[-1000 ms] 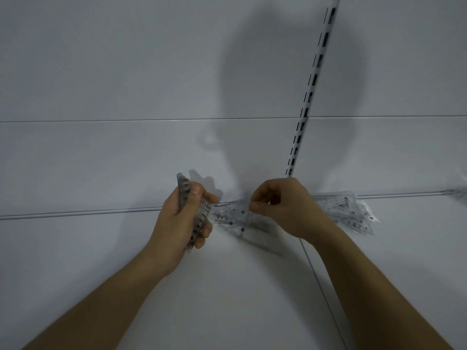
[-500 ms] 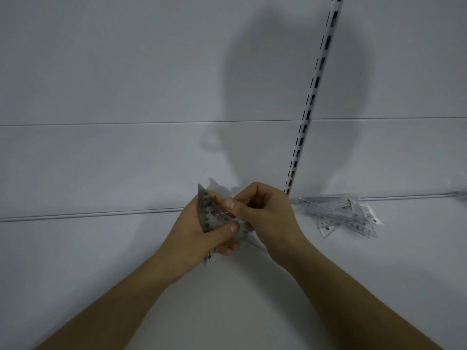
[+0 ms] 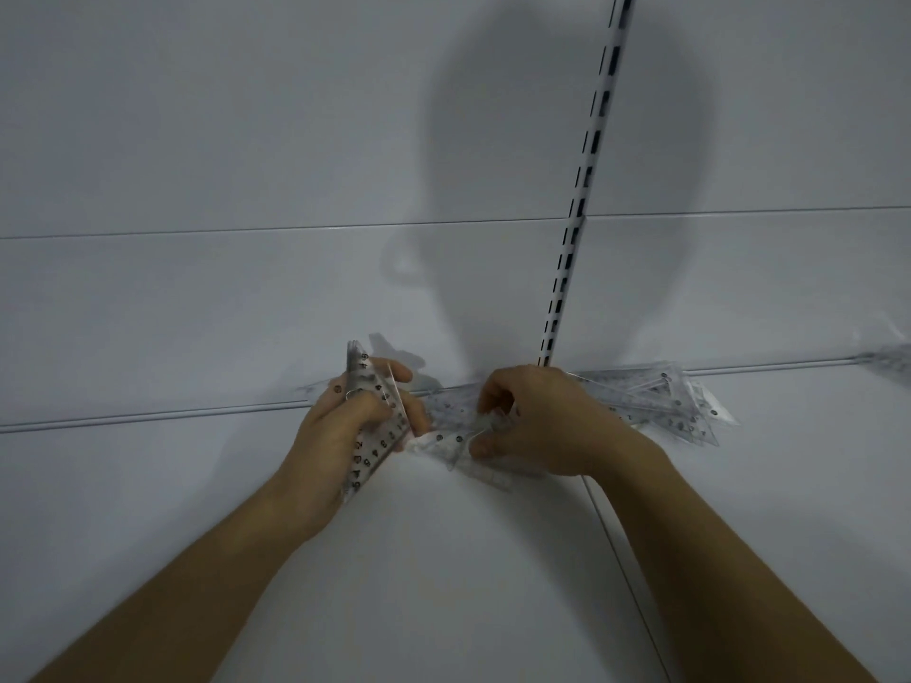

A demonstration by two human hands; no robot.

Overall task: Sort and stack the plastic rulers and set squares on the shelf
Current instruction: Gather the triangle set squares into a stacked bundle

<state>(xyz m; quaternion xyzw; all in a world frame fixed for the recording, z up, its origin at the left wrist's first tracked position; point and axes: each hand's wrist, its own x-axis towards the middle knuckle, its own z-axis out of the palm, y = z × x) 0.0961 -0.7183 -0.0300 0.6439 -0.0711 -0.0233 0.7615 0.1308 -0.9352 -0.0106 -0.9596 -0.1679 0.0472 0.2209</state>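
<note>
My left hand (image 3: 340,431) grips a small stack of clear plastic set squares (image 3: 372,416), held upright with one corner pointing up above my fingers. Just to its right, my right hand (image 3: 535,421) pinches a clear set square (image 3: 461,438) that lies among several loose ones on the white shelf (image 3: 419,559). A larger heap of clear rulers and set squares (image 3: 660,401) lies behind and to the right of my right hand, against the back panel.
A slotted white upright (image 3: 581,189) runs up the back panel above my right hand. A seam (image 3: 626,574) divides the shelf into two boards. More clear plastic pieces (image 3: 887,359) show at the far right edge.
My right hand, which met the left hand's stack half a second ago, has moved back right onto the loose pieces and pinches one. The left hand still holds its stack.
</note>
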